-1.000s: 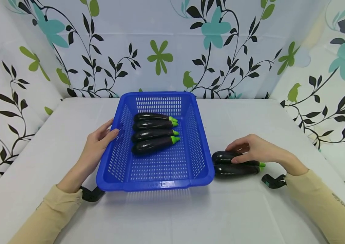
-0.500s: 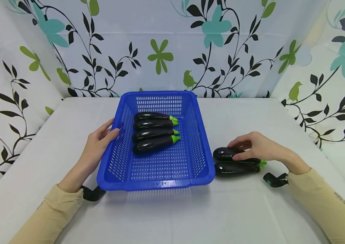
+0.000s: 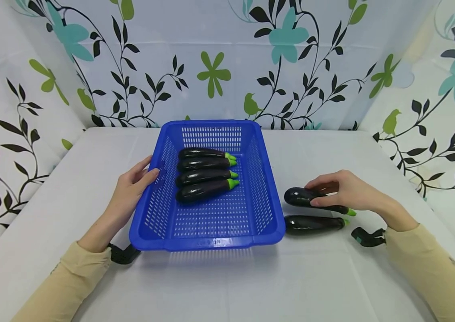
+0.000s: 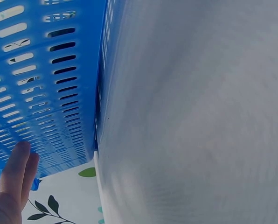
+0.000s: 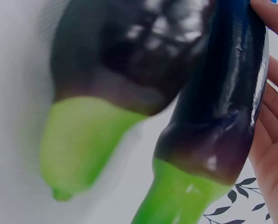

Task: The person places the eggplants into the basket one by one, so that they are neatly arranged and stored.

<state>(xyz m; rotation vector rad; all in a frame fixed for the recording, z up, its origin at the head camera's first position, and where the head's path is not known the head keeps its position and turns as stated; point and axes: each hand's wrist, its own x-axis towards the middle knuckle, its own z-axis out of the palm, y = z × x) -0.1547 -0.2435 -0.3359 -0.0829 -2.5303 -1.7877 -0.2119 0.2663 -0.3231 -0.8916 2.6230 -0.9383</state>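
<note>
A blue plastic basket (image 3: pixel 265 210) sits mid-table with several dark purple eggplants (image 3: pixel 205 173) lined up in its far half. My left hand (image 3: pixel 132 188) rests against the basket's left wall with straight fingers (image 4: pixel 15 170). My right hand (image 3: pixel 342 190) grips one eggplant (image 3: pixel 301 197) and holds it just above the table, right of the basket. A second eggplant (image 3: pixel 312 223) lies on the table below it. The right wrist view shows the held eggplant (image 5: pixel 223 112) close up, with the lying eggplant (image 5: pixel 115 60) blurred behind.
The white table (image 3: pixel 227 281) is walled on three sides by a leaf-patterned curtain (image 3: pixel 211 58). Bare tabletop (image 4: pixel 199 112) stretches beside the basket's outer wall (image 4: pixel 41 84).
My right hand has lifted the upper eggplant off the lower one and drawn it slightly away. The left hand and basket have stayed where they were.
</note>
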